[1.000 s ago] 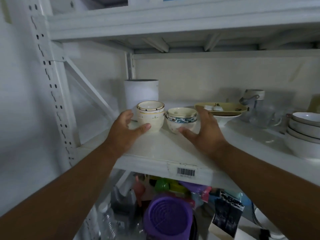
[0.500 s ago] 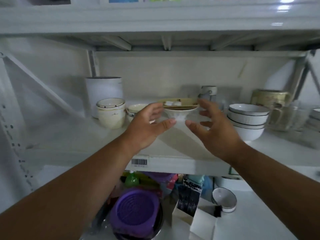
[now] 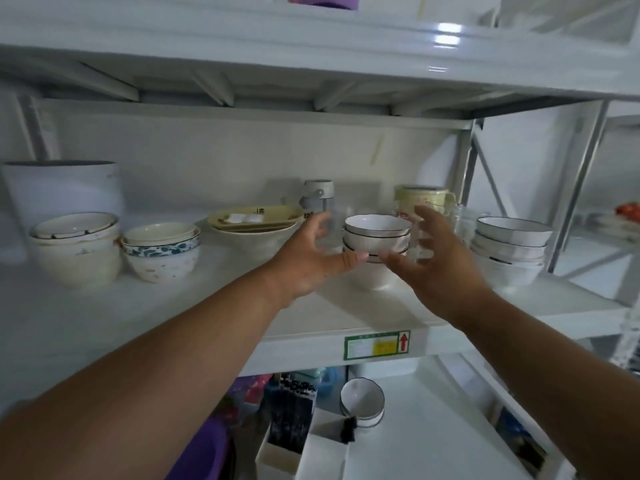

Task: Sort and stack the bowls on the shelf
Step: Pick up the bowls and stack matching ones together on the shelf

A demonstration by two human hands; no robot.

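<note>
White metal shelf [image 3: 173,317] carries the black-rimmed bowl stack [image 3: 376,237] between the spread, empty left hand [image 3: 311,261] and right hand [image 3: 433,258]; grasp pending, and next both hands must close evenly on its sides.

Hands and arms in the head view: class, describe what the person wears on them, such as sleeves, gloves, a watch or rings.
Nothing is worn. The left hand and the right hand are bare, with no gloves, and no rings show on the fingers. Both forearms are uncovered from the wrists to the edge of the picture: no sleeve, watch or bracelet is in view.
</note>
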